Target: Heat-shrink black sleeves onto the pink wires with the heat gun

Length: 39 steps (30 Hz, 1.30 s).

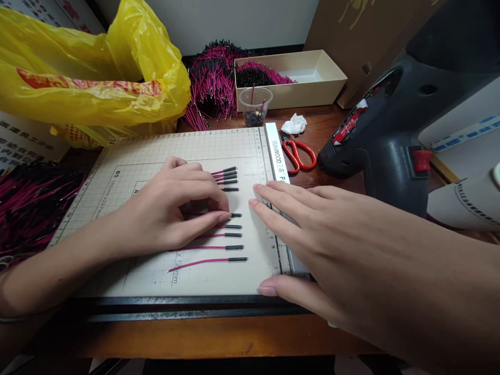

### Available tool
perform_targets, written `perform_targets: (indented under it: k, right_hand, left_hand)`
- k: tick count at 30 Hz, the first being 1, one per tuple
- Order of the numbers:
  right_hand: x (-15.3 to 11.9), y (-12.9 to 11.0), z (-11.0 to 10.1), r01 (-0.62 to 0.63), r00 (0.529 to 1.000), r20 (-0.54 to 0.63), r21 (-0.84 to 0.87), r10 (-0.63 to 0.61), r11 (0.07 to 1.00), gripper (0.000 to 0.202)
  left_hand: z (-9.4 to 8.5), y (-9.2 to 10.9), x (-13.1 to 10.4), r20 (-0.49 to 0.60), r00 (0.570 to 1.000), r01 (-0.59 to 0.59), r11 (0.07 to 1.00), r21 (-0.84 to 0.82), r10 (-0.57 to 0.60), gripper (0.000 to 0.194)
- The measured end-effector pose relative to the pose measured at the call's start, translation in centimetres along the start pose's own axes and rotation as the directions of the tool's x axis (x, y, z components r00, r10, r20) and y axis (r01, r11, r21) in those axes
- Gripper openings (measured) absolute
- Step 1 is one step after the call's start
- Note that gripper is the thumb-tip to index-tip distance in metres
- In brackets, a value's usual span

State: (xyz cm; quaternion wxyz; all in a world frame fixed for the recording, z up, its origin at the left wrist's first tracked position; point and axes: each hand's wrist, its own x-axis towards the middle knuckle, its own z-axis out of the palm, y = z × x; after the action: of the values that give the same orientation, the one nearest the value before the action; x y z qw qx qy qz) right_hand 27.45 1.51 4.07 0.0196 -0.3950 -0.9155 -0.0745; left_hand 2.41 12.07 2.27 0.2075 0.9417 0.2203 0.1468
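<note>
Several pink wires with black sleeves lie roughly parallel on a cream cutting board (219, 146), the nearest wire (207, 261) by its front edge. My left hand (179, 208) is over the middle of the row, thumb and fingertips pinched on a black-sleeved wire (236, 215). Its other end is hidden beneath the palm. To the right, my right hand (312, 229) spreads its fingers over the board's right edge and the white ruler strip (275, 151), holding nothing. Its fingertips are a little apart from the sleeve ends.
Behind the board are a plastic cup (255, 115), a cream box (297, 92) and a pile of pink wires (214, 83). Red-handled scissors (300, 156), crumpled tissue (294, 124) and a dark heat gun (390, 120) are at right. A yellow bag (94, 78) stands back left.
</note>
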Motion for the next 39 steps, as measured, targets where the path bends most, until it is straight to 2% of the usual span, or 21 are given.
perform_targets:
  k: [7,11,14,21,30,35,39]
  right_hand:
    - [0.1,-0.1,0.2,-0.006,1.0,-0.002,-0.008,0.006,1.0,0.074]
    - [0.3,-0.2,0.1,-0.025,1.0,-0.006,-0.004,0.025,1.0,0.075]
    - [0.6,-0.2,0.1,-0.041,0.999,0.019,0.014,0.04,0.999,0.076]
    - [1.2,0.0,0.2,-0.067,0.996,0.065,0.021,0.066,0.998,0.078]
    - [0.5,-0.1,0.6,-0.002,0.999,-0.049,-0.015,0.001,1.0,0.073]
    - [0.4,-0.2,0.9,0.012,0.999,-0.039,-0.032,-0.013,0.999,0.073]
    - [0.5,-0.2,1.0,-0.031,0.999,-0.044,-0.053,0.029,0.998,0.073]
  left_hand:
    - [-0.2,0.3,0.1,-0.013,1.0,-0.002,1.0,0.011,0.002,0.014]
    - [-0.3,0.1,0.4,-0.154,0.986,0.082,0.992,0.1,-0.066,0.019]
    - [-0.2,-0.2,0.6,-0.196,0.975,0.127,0.983,0.135,-0.099,0.02]
    - [0.3,-0.6,0.7,-0.164,0.982,0.12,0.981,0.15,-0.095,0.024]
    - [0.2,-0.3,0.4,-0.117,0.993,0.045,0.993,0.108,-0.033,0.017]
    - [0.2,-0.2,0.2,-0.112,0.994,0.024,0.995,0.097,-0.013,0.014]
    - [0.2,-0.3,0.2,-0.108,0.994,0.023,0.996,0.09,-0.014,0.015]
